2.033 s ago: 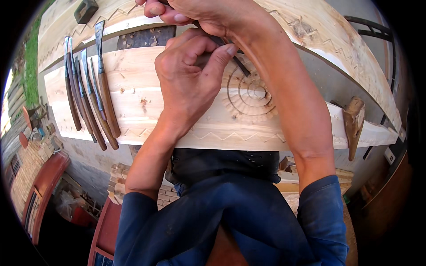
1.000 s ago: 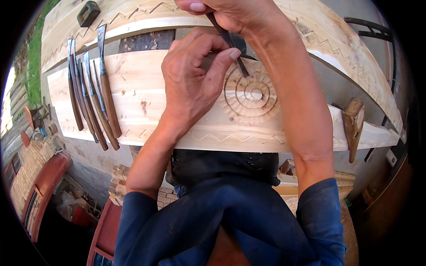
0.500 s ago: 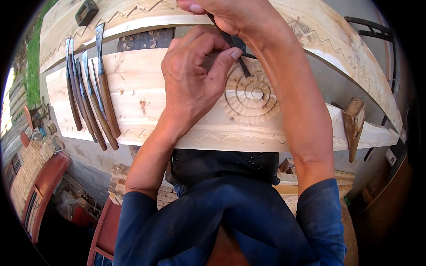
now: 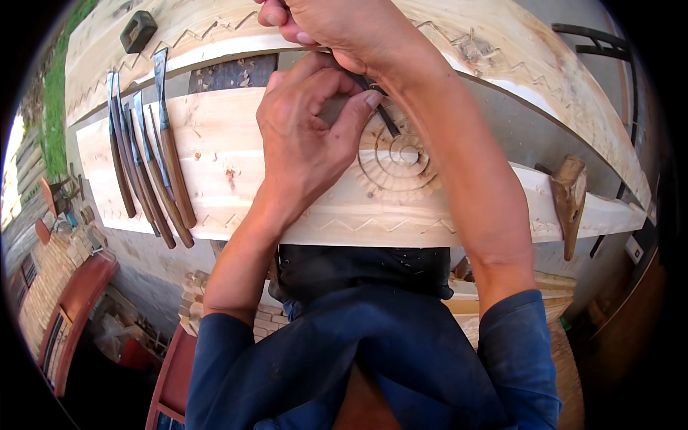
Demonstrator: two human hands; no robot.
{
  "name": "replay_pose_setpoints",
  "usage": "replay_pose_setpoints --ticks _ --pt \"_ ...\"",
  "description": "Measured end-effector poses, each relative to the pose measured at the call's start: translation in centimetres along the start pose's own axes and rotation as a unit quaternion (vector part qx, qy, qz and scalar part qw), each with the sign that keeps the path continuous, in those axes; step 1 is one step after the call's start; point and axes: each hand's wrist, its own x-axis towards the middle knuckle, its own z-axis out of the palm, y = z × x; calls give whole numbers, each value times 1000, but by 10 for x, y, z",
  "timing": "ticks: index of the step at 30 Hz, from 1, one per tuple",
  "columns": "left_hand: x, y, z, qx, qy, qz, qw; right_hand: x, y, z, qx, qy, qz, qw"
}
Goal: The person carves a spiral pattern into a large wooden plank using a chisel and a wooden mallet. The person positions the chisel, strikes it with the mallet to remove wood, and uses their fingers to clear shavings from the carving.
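Left grip is nearly closed, thumb and index pinching a dark carving tool low on its shaft. Right grip is curled shut around the upper part, though the palm side's hidden. The tip sits just right of the left grip, on the top rim of a ringed carving in the pale plank.

Edges: the plank's far edge runs right under the left grip, with a gap beyond it before the rear plank. The near edge is well below. Tight on the right, since the forearm crosses beside the rings. More room left of the left grip, a stretch of wood up to the row of chisels. Wooden mallet lies well off to the right.

Writing: small white plate, far right of both grips, has a dark mark too tiny to read.
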Motion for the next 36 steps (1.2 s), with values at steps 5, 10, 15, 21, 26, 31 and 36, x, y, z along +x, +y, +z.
replay_pose_setpoints --ticks 5,10,15,21,26,31,36 --pt "-1 4 -4 -51 9 -10 999 -3 -31 -10 95 -53 93 990" --pt "0 7 -6 -110 22 -40 993 -10 -75 -85 239 -69 -24 968" --pt "3 9 -5 -78 14 -51 996 -7 -57 -109 259 40 12 965" --pt "2 10 -9 -78 20 -43 996 -3 -52 -129 274 -15 -54 960" --pt "2 11 -7 -131 39 -39 990 -12 -70 -107 205 -8 -106 973" --pt "-4 8 -9 -157 53 -51 985 -45 -88 -46 116 93 -114 982" --pt "-1 13 -7 -122 28 -9 992 -48 -73 -29 103 52 -76 990"
